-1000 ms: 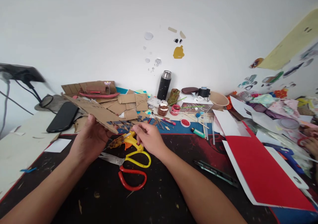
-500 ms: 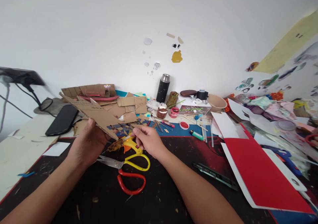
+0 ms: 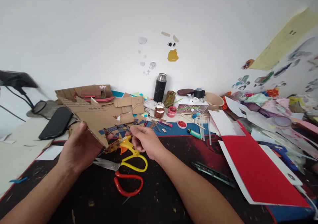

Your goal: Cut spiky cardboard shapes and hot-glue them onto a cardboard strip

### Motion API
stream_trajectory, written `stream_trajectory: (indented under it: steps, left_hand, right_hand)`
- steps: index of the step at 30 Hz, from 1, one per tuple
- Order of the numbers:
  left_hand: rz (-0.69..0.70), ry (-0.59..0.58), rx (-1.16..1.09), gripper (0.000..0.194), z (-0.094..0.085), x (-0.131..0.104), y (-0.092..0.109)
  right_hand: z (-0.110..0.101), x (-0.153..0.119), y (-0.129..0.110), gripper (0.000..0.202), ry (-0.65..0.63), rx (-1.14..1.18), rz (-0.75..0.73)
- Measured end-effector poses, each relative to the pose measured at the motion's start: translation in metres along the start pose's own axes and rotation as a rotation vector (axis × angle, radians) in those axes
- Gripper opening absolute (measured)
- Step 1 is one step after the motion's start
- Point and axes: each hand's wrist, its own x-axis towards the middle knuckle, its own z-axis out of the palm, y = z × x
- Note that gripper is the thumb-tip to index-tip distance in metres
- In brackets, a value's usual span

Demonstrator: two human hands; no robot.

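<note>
My left hand (image 3: 79, 147) is closed on the edge of a flat brown cardboard piece (image 3: 91, 116), which is tilted up, with printed lettering and a notched top edge. My right hand (image 3: 145, 141) is pinched close to the cardboard's lower right corner; what its fingertips hold, if anything, I cannot make out. Just below them is a yellow glue gun (image 3: 128, 146) with an orange trigger and brown-stained front, partly hidden by the hand and cardboard. Scissors (image 3: 131, 163) with one yellow and one red handle lie spread on the dark mat below, blades toward my left hand.
A green utility knife (image 3: 212, 173) and red card (image 3: 258, 164) lie at the right. Behind stand a black flask (image 3: 160, 88), a brown paint jar (image 3: 159, 111) and a beige bowl (image 3: 215, 101). A black phone (image 3: 56, 123) lies left; a blue glue gun (image 3: 283, 154) lies far right.
The whole view has shifted slightly, so most things appear a little further left. My left hand and the cardboard have dipped slightly; my right hand stays beside the cardboard's corner.
</note>
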Motion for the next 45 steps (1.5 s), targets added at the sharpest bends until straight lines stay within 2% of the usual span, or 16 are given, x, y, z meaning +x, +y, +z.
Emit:
stream_trajectory:
  steps: [4, 12, 19, 23, 28, 36, 42, 45]
  left_hand:
    - [-0.012, 0.016, 0.008, 0.079, 0.0037, -0.0021, -0.0005]
    - [-0.019, 0.012, 0.048, 0.08, 0.0093, -0.004, 0.002]
    - [0.01, 0.02, 0.043, 0.074, 0.0038, -0.0007, 0.0055]
    - [0.024, 0.025, 0.056, 0.078, 0.003, -0.0001, 0.0065]
    - [0.022, 0.038, 0.038, 0.077, 0.0081, -0.0019, 0.0046]
    - [-0.016, -0.01, 0.032, 0.092, 0.0024, -0.0017, 0.0031]
    - [-0.002, -0.011, 0.052, 0.081, 0.0059, -0.0031, 0.0009]
    - [-0.002, -0.01, 0.056, 0.083, 0.0078, -0.0034, 0.0005]
  right_hand:
    - [0.0024, -0.0028, -0.0034, 0.041, -0.036, 0.044, 0.03]
    - [0.0033, -0.0029, -0.0064, 0.046, -0.023, 0.052, 0.076]
    - [0.0021, -0.0011, -0.0038, 0.046, 0.004, 0.054, 0.028]
    - [0.0024, -0.0007, -0.0045, 0.047, 0.045, 0.042, 0.023]
    - [0.0025, -0.0014, -0.0059, 0.049, 0.009, 0.059, 0.039]
    - [0.0038, -0.0038, -0.0064, 0.043, -0.012, 0.079, 0.066]
    - [0.0047, -0.003, -0.0052, 0.035, -0.019, 0.085, 0.06]
    - [0.0053, -0.0028, -0.0052, 0.036, -0.011, 0.082, 0.076]
